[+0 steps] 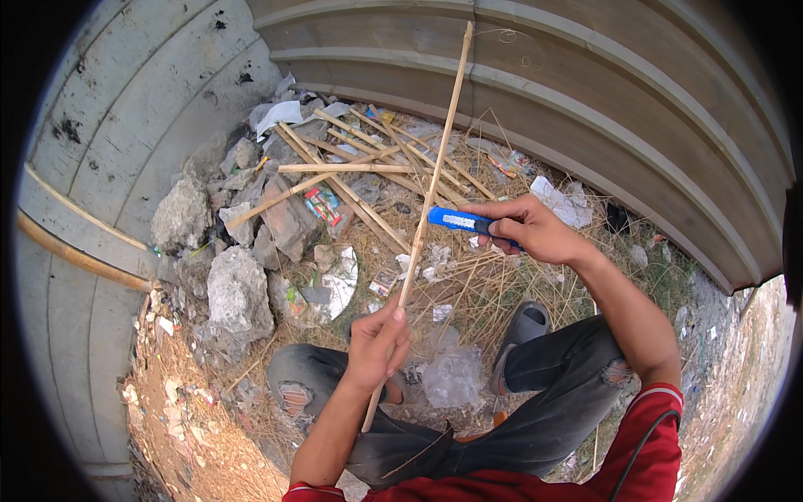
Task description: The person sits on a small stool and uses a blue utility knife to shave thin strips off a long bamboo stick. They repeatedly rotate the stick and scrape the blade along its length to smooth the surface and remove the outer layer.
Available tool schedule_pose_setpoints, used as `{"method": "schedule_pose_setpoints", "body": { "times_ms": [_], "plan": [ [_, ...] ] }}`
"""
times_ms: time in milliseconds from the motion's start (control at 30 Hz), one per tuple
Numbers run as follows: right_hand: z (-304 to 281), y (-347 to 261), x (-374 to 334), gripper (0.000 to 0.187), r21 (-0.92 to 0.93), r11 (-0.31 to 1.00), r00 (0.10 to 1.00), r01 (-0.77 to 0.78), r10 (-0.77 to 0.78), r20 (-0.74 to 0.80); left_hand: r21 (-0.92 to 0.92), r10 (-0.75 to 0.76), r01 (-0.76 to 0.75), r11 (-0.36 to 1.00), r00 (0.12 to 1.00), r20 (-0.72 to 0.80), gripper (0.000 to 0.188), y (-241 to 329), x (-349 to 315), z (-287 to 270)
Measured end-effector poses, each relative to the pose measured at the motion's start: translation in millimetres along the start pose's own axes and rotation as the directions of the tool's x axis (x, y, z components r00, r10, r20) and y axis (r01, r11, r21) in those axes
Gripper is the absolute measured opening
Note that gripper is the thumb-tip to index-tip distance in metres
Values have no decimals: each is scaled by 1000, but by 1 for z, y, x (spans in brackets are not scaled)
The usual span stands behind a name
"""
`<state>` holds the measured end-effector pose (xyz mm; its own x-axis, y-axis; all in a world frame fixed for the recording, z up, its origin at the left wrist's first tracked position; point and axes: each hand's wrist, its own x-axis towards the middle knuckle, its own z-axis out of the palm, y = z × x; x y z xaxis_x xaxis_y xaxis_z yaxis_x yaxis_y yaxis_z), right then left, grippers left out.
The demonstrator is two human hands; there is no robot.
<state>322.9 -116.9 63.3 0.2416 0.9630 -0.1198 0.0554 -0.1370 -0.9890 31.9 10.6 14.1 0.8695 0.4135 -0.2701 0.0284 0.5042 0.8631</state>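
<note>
My left hand (376, 345) is closed around the lower part of a long bamboo strip (448, 125), which rises away from me and leans slightly right. The strip's lower end sticks out below my fist, above my leg. In my right hand (535, 231) is a blue utility knife (460, 219), gripped by its rear end and pointing left. Its front end meets the strip at about mid-length; the blade itself cannot be made out. Beyond the strip lies a loose pile of cut bamboo strips (343, 168), crossing each other on the ground.
Broken concrete lumps (239, 289) and rocks are heaped on the left. A corrugated metal wall (585, 92) closes off the far side, a pale panel wall (142, 109) the left. Litter, dry grass and a clear plastic bag (452, 378) lie near my sandalled feet. A bamboo pole (79, 255) leans at far left.
</note>
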Motion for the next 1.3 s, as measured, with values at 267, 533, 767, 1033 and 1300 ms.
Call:
{"method": "schedule_pose_setpoints", "body": {
  "times_ms": [267,533,767,1033,1300],
  "plan": [
    [5,3,3,30,-74,997,992,-23,13,-123,169,1,-6,986,999,34,43,-8,-1,-7],
    [-5,5,8,38,350,898,964,-266,260,65,-62,-137,142,988,987,87,52,6,-5,-2],
    [8,23,19,35,649,643,912,-407,326,249,-201,-183,208,957,974,136,52,12,-5,-2],
    [12,-9,8,27,-29,1000,987,-1,-3,-163,-200,-103,104,974,995,13,52,10,2,3],
    [23,-6,-1,24,-293,955,955,43,-125,-269,-105,-89,91,990,996,25,47,5,1,2]
  ]
}}
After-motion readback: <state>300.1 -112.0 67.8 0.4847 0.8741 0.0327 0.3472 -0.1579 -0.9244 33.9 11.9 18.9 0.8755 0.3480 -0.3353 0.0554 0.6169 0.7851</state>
